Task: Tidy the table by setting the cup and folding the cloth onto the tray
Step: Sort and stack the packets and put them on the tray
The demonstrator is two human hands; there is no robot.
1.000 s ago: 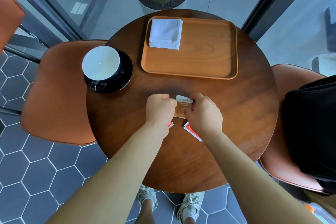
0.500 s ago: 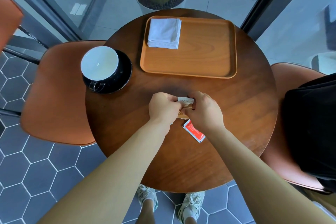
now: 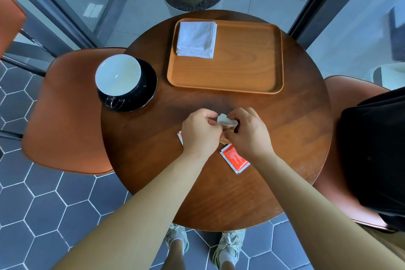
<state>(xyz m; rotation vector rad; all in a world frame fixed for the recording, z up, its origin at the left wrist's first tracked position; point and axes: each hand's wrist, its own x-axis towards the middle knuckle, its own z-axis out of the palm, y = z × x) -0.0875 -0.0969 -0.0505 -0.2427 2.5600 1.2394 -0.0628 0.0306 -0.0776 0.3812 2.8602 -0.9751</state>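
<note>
Pinching a brown-and-white packet [image 3: 228, 124] just above the middle of the round table [image 3: 295, 138]: left hand [image 3: 200, 132] and right hand [image 3: 249, 136] knuckles up, fingers of both curled tight onto it. Crumpled, long axis roughly 12 to 6, white printed end toward 12.

Under the right wrist, flat on the wood, a red sachet [image 3: 234, 159], long axis 10 to 4. At the left hand's 9 o'clock side, the corner of a second red sachet [image 3: 180, 137].

At the table's 12 o'clock, a wooden tray [image 3: 247, 68], long axis 9 to 3. In its 10 o'clock corner, a folded white cloth [image 3: 196, 39], near square, stacked edges toward 6.

At the table's 10 o'clock edge, off the tray, an upright cup [image 3: 118, 74] on a black saucer [image 3: 149, 87], handle toward 6.
</note>
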